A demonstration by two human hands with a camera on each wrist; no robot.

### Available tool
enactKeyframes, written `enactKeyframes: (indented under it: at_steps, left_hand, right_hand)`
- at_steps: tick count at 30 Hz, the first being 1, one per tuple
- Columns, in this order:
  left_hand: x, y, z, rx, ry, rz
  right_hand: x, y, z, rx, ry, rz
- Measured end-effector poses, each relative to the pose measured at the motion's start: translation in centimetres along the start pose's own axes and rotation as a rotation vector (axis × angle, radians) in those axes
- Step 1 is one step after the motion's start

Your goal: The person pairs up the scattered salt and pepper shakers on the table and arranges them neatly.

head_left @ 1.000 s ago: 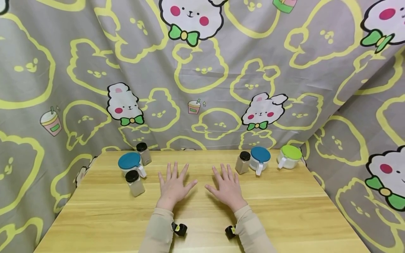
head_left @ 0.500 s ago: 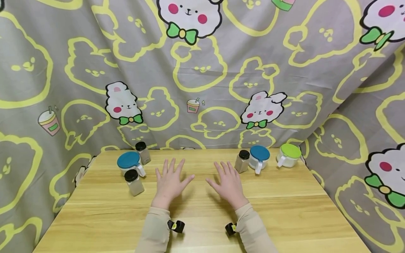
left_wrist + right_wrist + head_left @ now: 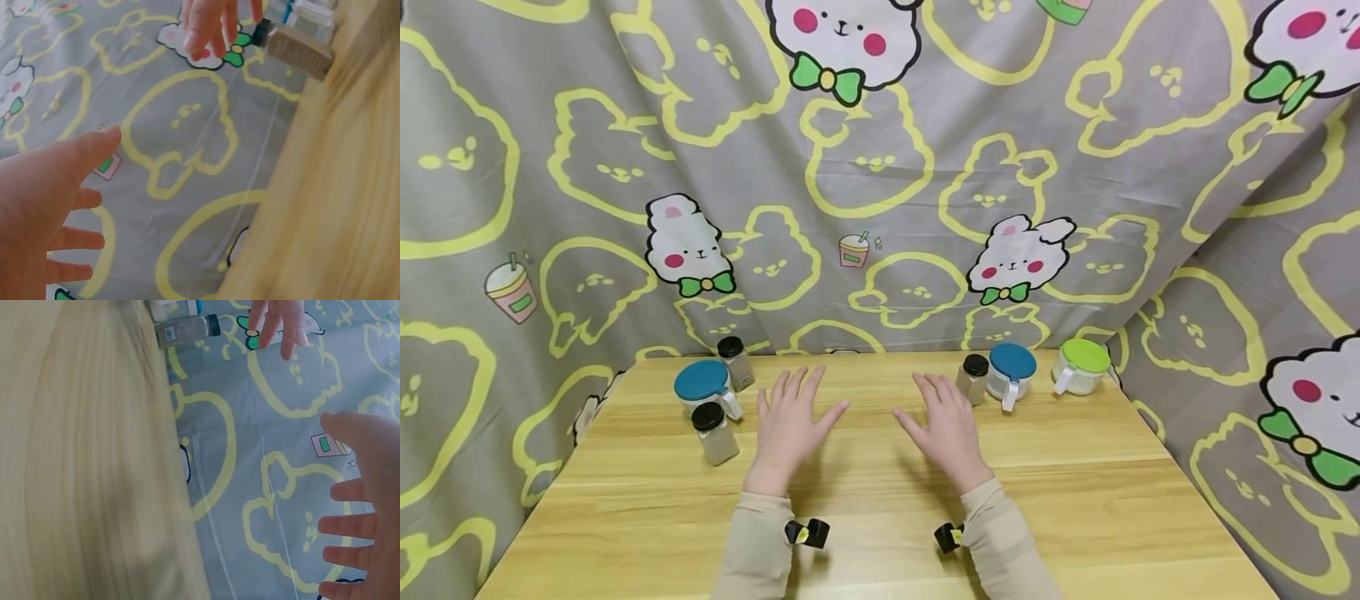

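Note:
My left hand (image 3: pixel 788 433) hovers over the table with fingers spread and nothing in it. To its left stand a clear jar with a black lid (image 3: pixel 715 434), a white cup-shaped pot with a blue lid (image 3: pixel 703 382) and another black-lidded jar (image 3: pixel 736 364) behind. My right hand (image 3: pixel 947 429) is likewise held above the wood, fingers spread and holding nothing. Just beyond its fingers is a black-lidded jar (image 3: pixel 973 380), beside a second blue-lidded pot (image 3: pixel 1011 372). A green-lidded pot (image 3: pixel 1082 367) stands farther right. In both wrist views the thumb stands apart from the other fingers.
The wooden table (image 3: pixel 880 517) reaches back to a grey curtain (image 3: pixel 895 192) with yellow cartoon outlines. More curtain hangs along the right and left sides. Small black cameras (image 3: pixel 807 533) are strapped at both wrists. All the containers stand near the back of the table.
The left hand has shifted left, toward the nearby jar. The right hand has moved slightly forward and right, nearer its jar. The containers stay where they stood on the table.

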State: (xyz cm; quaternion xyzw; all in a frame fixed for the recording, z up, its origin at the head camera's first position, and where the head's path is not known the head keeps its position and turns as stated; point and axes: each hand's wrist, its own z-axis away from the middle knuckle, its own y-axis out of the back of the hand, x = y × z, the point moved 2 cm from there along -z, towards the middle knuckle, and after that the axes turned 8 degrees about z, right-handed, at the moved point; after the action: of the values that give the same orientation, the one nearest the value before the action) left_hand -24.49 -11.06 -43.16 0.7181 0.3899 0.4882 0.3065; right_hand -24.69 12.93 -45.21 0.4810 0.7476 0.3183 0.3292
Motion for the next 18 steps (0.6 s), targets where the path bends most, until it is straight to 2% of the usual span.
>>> enactKeyframes:
  at_steps: [12,18]
  left_hand:
    - [-0.2,1.5,0.2,0.094,-0.058,0.003]
    - [-0.5,2.2,0.4,0.141,-0.064,0.027]
  right_hand:
    - [0.6,1.0,-0.4,0.043,-0.04,-0.02]
    - [1.1,1.9,-0.6,0.101,-0.044,-0.047]
